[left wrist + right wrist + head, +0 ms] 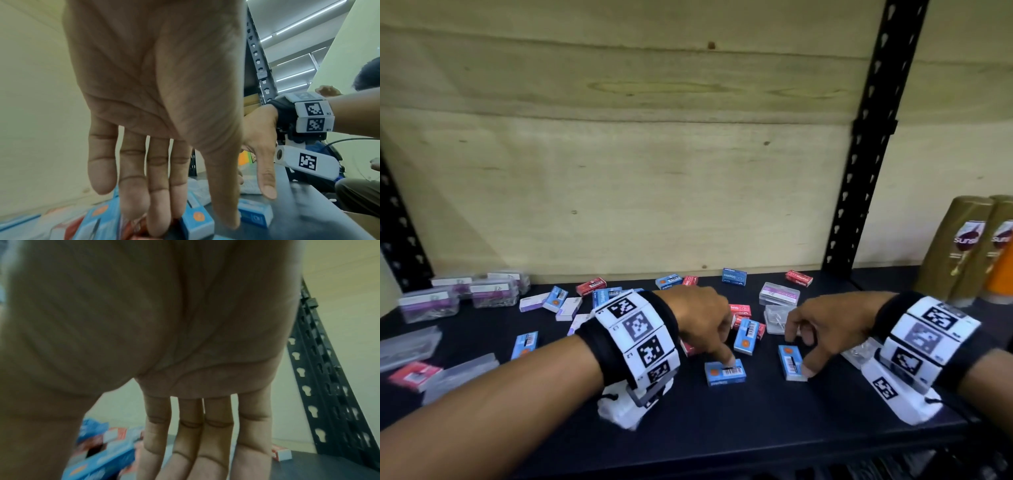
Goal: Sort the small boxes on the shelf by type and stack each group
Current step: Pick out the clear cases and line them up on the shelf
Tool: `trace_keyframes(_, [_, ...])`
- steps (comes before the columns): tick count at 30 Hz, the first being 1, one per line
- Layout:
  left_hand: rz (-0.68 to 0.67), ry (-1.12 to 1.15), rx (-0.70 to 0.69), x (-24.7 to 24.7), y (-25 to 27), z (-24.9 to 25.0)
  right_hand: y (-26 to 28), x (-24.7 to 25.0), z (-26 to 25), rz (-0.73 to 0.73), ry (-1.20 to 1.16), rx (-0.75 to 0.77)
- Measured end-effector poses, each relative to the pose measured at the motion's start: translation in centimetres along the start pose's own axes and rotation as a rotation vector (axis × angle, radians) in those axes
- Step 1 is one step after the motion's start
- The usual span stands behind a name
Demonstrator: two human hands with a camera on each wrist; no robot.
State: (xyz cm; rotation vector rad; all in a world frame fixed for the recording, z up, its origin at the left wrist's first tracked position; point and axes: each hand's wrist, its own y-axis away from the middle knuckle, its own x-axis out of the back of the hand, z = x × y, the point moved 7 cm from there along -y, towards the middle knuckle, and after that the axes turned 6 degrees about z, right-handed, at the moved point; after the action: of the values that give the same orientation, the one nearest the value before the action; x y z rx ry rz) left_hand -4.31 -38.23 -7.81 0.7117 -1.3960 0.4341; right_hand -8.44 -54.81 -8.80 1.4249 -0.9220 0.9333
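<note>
While both hands [702,322] touch — two blue boxes [725,372].

Small staple boxes lie scattered flat across the dark shelf [756,428]. A blue box [725,372] with an orange dot and a barcode lies at the front, a second blue box [792,362] just to its right, and a third [747,336] tilts against red boxes [739,310] behind. Clear plastic cases [779,294] lie among them, with more [494,293] grouped at the far left.
</note>
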Motion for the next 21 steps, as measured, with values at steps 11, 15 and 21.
trace_keyframes(11, [0.077, -0.106, -0.083, 3.0, -5.9, 2.1, -5.1, 5.5, 5.2, 0.218, 0.020, -0.095])
trace_keyframes(15, [0.071, -0.113, -0.088, 2.9, -8.4, 2.2, -8.1, 5.4, 6.1, 0.189, 0.049, -0.133])
trace_keyframes(21, [-0.005, -0.071, -0.109, 1.4, -10.9, 2.0, -11.4, 4.4, 6.9, 0.080, 0.021, -0.071])
